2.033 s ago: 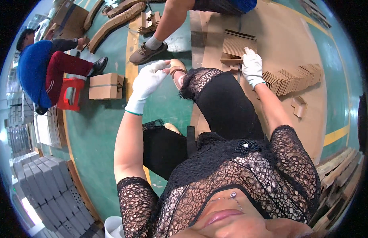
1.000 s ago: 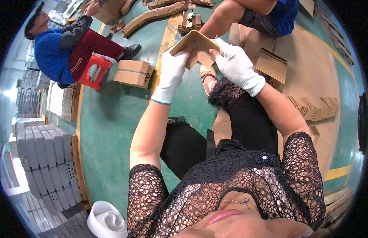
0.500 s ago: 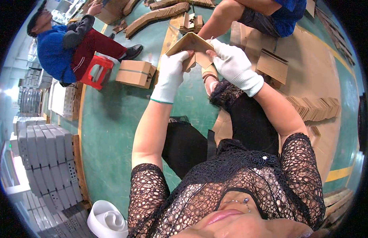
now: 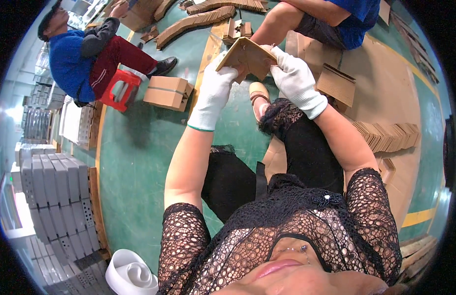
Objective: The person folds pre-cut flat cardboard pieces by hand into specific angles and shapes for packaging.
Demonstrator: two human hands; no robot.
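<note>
A brown cardboard piece (image 4: pixel 252 55), bent into an angled shape with a crease down its middle, is held up in front of me over the green floor. My left hand (image 4: pixel 213 91), in a white knitted glove, grips its left side. My right hand (image 4: pixel 298 82), gloved the same way, is closed on its right edge. Some fingers of both hands are hidden behind the cardboard. Nearest my right hand, on the floor, is a small stack of ridged cardboard pieces (image 4: pixel 337 84). A long row of similar folded pieces (image 4: pixel 388 136) lies farther right.
A large cardboard sheet (image 4: pixel 385 81) covers the floor at right. A taped carton (image 4: pixel 166 92) stands left, beside a red stool (image 4: pixel 121 93) with a seated person (image 4: pixel 73 59). Another person (image 4: pixel 331 22) sits ahead. Grey stacked parts (image 4: pixel 58 187) and a white roll (image 4: pixel 132 273) are at left.
The cardboard piece has turned and moved slightly right, showing more of its inner face. My thumbs, earlier pressed on its lower flaps, have shifted toward its side edges.
</note>
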